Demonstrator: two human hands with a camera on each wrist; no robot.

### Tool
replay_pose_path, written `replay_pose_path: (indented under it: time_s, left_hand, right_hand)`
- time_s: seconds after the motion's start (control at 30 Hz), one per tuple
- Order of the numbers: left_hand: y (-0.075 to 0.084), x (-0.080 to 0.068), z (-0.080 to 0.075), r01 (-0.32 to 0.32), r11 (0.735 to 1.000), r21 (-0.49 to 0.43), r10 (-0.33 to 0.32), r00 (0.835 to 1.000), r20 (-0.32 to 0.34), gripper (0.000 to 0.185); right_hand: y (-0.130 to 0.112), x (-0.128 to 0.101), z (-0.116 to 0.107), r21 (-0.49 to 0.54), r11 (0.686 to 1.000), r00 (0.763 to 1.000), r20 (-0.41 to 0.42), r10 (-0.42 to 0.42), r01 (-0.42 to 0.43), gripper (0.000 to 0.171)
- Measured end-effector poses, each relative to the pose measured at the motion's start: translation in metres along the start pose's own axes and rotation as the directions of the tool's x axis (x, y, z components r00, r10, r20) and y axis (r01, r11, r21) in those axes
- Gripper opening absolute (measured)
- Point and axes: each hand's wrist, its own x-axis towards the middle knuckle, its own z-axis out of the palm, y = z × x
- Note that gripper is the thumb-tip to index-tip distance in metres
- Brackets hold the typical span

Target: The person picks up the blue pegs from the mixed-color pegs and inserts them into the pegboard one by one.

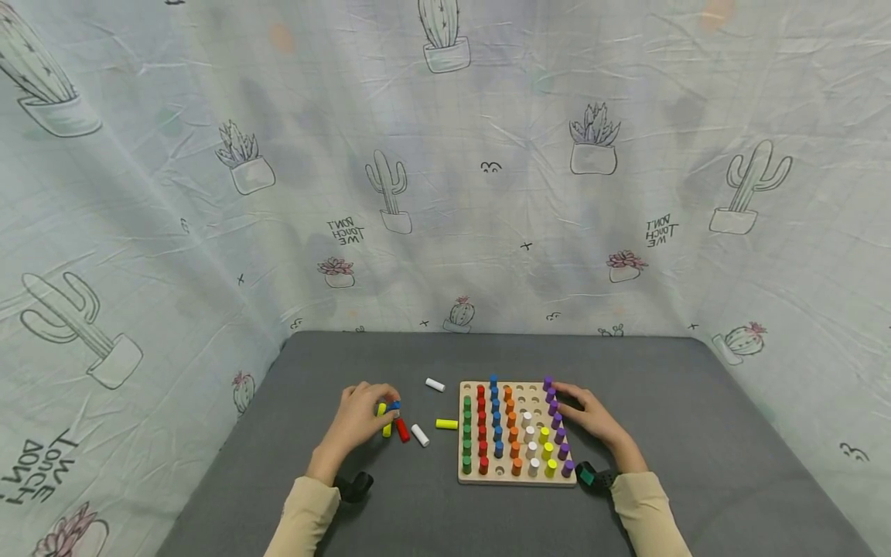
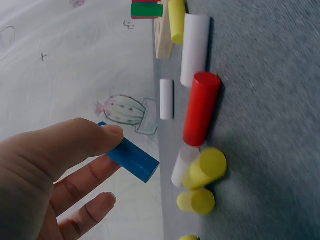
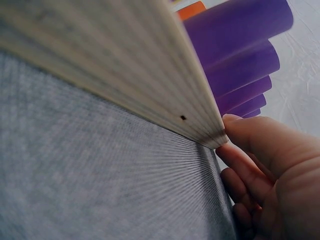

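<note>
Left hand pinches a blue peg between thumb and fingers, lifted just above the grey counter, left of the peg board. Loose pegs lie beside that hand: a red peg, two white pegs and a few yellow pegs (one more yellow peg lies just left of the board). Right hand rests against the board's right edge, fingers fairly straight and touching the wood next to the purple pegs, gripping nothing. The board stands flat on the counter, rows of green, red, blue, orange, white, yellow and purple pegs upright in it. Cactus-print cloth hangs behind.
</note>
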Motion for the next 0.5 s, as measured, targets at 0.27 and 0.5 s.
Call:
replay_pose_path:
  time_s: [0.27, 0.5]
  left_hand:
    - [0.010, 0.004, 0.001, -0.018, 0.997, -0.076, 0.019, 1.000, 0.011, 0.015]
    - [0.018, 0.010, 0.003, -0.026, 0.995, -0.099, 0.030, 0.999, 0.036, 0.015]
  right_hand:
    - [0.001, -0.001, 0.001, -0.004, 1.000, 1.000, 0.002, 0.001, -0.001, 0.041]
    - [0.000, 0.001, 0.000, 0.025, 0.999, 0.999, 0.017, 0.031, -0.032, 0.043]
